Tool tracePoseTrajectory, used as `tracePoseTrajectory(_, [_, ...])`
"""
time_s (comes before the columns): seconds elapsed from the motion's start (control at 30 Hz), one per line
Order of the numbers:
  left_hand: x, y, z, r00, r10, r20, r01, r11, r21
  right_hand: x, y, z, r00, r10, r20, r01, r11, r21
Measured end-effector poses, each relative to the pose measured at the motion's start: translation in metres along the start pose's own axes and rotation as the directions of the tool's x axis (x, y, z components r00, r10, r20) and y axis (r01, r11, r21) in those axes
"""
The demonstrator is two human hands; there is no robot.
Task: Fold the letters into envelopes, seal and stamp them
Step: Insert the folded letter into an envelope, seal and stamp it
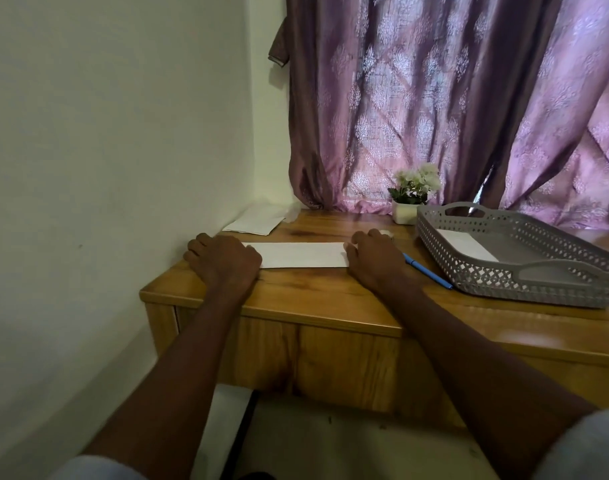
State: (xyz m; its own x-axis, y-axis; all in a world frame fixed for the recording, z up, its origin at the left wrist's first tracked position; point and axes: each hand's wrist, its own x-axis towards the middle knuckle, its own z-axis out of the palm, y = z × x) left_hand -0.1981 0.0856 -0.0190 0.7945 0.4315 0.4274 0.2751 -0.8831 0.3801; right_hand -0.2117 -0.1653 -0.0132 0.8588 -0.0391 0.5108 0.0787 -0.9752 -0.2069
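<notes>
Here the folded letter (301, 255) lies flat as a long white strip on the wooden desk (313, 299), squarely in front of the person, with one hand at each end. The left hand (225, 259) rests on its left end with the fingers curled under, knuckles up, seemingly pressing the paper down rather than pinching it. The right hand (374, 259) covers the right end the same way; whether its fingertips grasp the edge I cannot tell. Holding both ends probably keeps the strip from springing open while the crease sets.

Spare envelopes (258, 221) lie in the far left corner against the wall, within reach of the left hand. A blue pen (427, 271) lies just beside the right wrist, between it and the grey perforated tray (469, 268), which holds one white sheet (467, 244), likely a finished piece set apart. A small potted plant (413, 194) stands behind the tray, before the purple curtain (452, 98).
</notes>
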Motion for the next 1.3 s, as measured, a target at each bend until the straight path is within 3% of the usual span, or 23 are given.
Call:
tracePoseTrajectory(0.2, [0.003,0.0,0.004,0.991,0.108,0.075,-0.103,0.993,-0.062,0.0,0.001,-0.003,0.999,-0.004,0.045,0.004,1.0,-0.001])
tracePoseTrajectory(0.47, [0.02,-0.005,0.001,0.992,-0.023,0.123,0.073,0.902,-0.426,0.003,0.004,0.001,0.999,-0.013,0.038,0.013,1.0,0.016])
tracePoseTrajectory(0.67, [0.021,-0.011,-0.002,0.993,0.031,0.112,0.066,0.641,-0.765,0.003,0.006,0.006,1.0,-0.004,0.023,0.004,1.0,0.023])
tracePoseTrajectory(0.87, [0.019,-0.018,-0.009,0.994,0.007,0.105,0.095,0.355,-0.93,0.008,-0.005,-0.012,0.971,-0.082,-0.224,0.081,0.997,-0.013])
tracePoseTrajectory(1.07, [0.017,-0.023,-0.014,0.988,0.035,0.151,0.146,0.11,-0.983,0.035,-0.004,-0.043,0.952,-0.251,-0.175,0.265,0.962,0.064])
tracePoseTrajectory(1.23, [0.021,-0.017,-0.016,0.958,0.069,0.278,0.286,-0.228,-0.931,0.056,0.005,-0.076,0.938,-0.275,-0.213,0.325,0.912,0.251])
tracePoseTrajectory(1.3, [0.026,-0.003,-0.022,0.953,0.085,0.291,0.302,-0.316,-0.899,0.062,0.012,-0.089,0.933,-0.252,-0.257,0.32,0.907,0.273])
